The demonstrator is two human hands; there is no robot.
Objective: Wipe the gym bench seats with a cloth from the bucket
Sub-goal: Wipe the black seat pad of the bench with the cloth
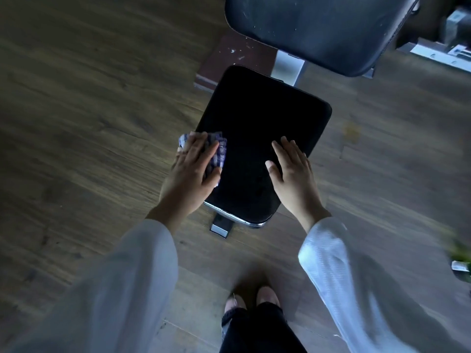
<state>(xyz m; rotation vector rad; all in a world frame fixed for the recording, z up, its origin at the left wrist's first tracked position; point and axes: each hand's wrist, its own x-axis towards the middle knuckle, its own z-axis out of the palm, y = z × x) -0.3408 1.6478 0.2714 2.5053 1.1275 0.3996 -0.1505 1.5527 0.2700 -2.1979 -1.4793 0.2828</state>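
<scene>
Looking down from head height at a black padded seat [262,138] of a gym bench, standing on a wood-plank floor [89,98]. Left hand [192,174] lying flat at the seat's left edge, fingers close together and pressed down on a crumpled blue-and-white checked cloth [220,151], thumb hooked round the cloth's near side. Right hand [290,171] resting palm down on the seat's right half, fingers slightly spread, holding nothing. White sleeves [328,250] on both arms. Beyond the seat's far end, a second dark pad [318,29], dotted with pale specks. No readable writing or labels anywhere.
</scene>
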